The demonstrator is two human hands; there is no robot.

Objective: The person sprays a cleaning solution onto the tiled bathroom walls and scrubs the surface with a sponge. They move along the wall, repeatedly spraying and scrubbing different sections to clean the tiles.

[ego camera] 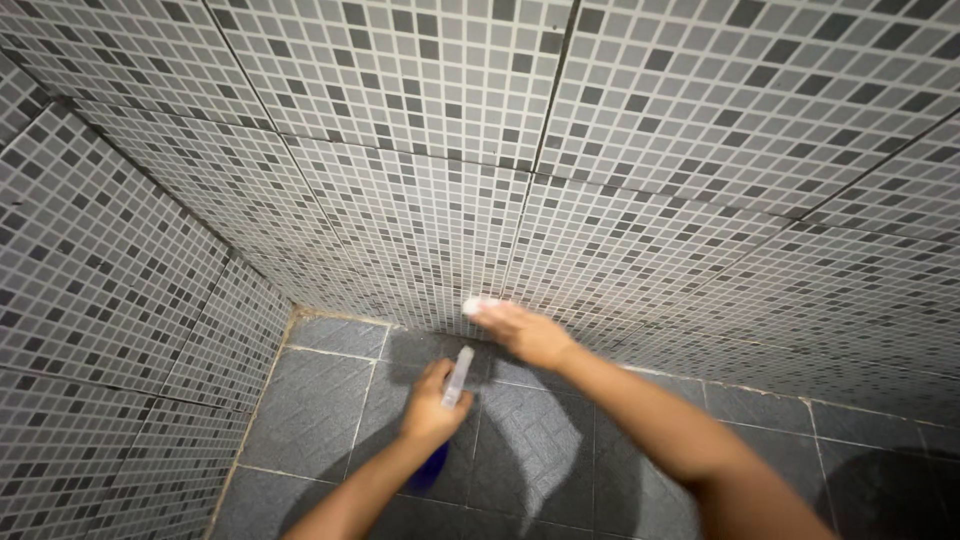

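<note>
Head view:

- Right hand point(525, 333) stretched out to the mosaic wall point(620, 220), fingers fairly flat, pressing a small white cloth or pad point(478, 304) against the lowest rows of tiles, just above the floor joint.
- Pad mostly hidden under the fingertips, only its left end peeking out; blurred, so sponge or cloth cannot be told. Probably held flat like this so that the whole palm bears on the tile surface.
- Left hand point(432, 400) clenched round a spray bottle point(452, 395), pale nozzle at the top pointing up and toward the right hand, dark blue body hanging below the fist.
- Bottle held upright and close, near the wiped patch but apart from it; seemingly kept ready within aim of the same stretch of wall.
- Bottle nearer and to the left of the right hand; pad farther, touching the wall; a narrow gap between nozzle tip and right wrist.
- Both forearms coming in from the near edge, right one crossing from the near right, left one from the near middle.
- Dark grey floor tiles point(330, 400) beneath both hands, shadows of the arms falling on them.
- Second mosaic wall point(90, 300) at the left, meeting the far one in a corner well left of the hands.
</note>
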